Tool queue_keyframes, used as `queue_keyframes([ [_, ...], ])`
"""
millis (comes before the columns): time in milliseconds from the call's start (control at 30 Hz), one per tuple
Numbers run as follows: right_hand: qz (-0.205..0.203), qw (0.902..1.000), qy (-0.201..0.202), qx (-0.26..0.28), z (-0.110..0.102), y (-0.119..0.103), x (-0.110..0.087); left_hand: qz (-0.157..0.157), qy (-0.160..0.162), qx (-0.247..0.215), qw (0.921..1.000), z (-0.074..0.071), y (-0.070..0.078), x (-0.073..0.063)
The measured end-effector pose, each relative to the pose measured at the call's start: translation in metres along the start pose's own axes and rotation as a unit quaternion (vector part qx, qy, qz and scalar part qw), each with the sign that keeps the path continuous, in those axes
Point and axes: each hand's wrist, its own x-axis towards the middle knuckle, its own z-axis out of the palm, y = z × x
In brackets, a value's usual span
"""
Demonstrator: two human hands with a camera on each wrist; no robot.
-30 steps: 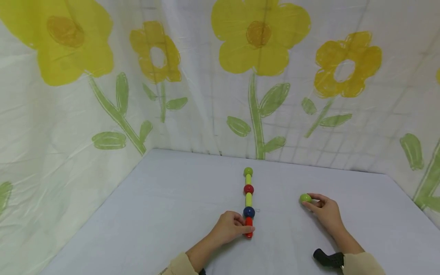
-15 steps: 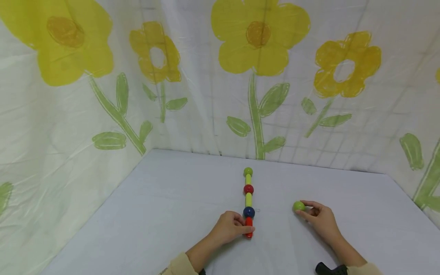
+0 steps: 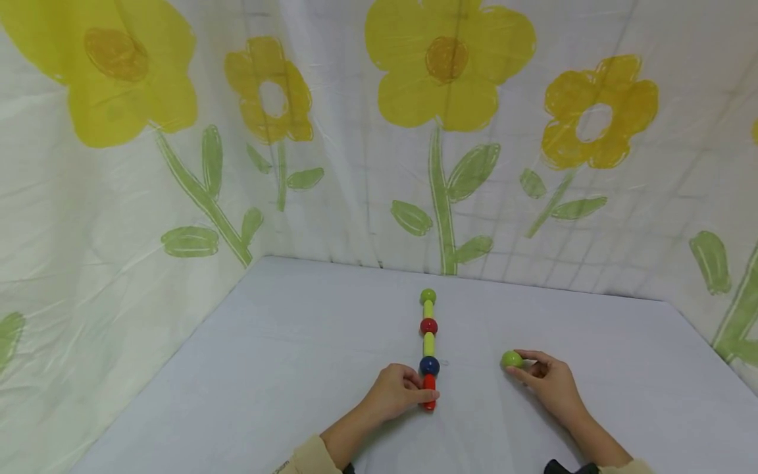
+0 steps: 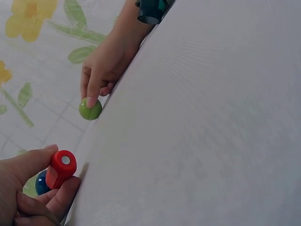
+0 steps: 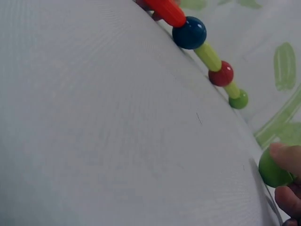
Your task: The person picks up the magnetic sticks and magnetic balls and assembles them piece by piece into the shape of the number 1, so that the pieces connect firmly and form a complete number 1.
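A straight chain of balls and rods lies on the table, running away from me in the head view. Its far end is a green ball (image 3: 428,296), followed by a yellow-green rod (image 3: 428,309), a red ball (image 3: 429,326), another such rod and a blue ball (image 3: 429,366). Nearest me is a red rod (image 3: 429,388), pinched between thumb and fingers of my left hand (image 3: 393,395). In the left wrist view the red rod's (image 4: 62,165) end shows a pale round spot. To the right of the chain, my right hand (image 3: 551,382) pinches a loose green ball (image 3: 512,359).
A white-covered table (image 3: 284,342) carries the chain. Behind it hangs a pale curtain (image 3: 343,197) printed with yellow flowers. A black wrist device (image 3: 568,467) sits at the right sleeve.
My right hand has brought the loose green ball leftward and nearer to me, slowing lately. My left hand and the chain have stayed put.
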Motion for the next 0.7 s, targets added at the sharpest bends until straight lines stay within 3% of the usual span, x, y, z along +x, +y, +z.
queue_keyframes([
  [333,-0.024,0.9995,-0.007,0.019,0.008,-0.004,-0.011,-0.001,0.0,-0.001,1.0,0.0,0.001,0.0],
  [700,-0.118,0.9916,-0.005,0.053,0.024,-0.007,-0.028,0.0,0.001,0.001,1.0,0.0,0.001,0.0],
])
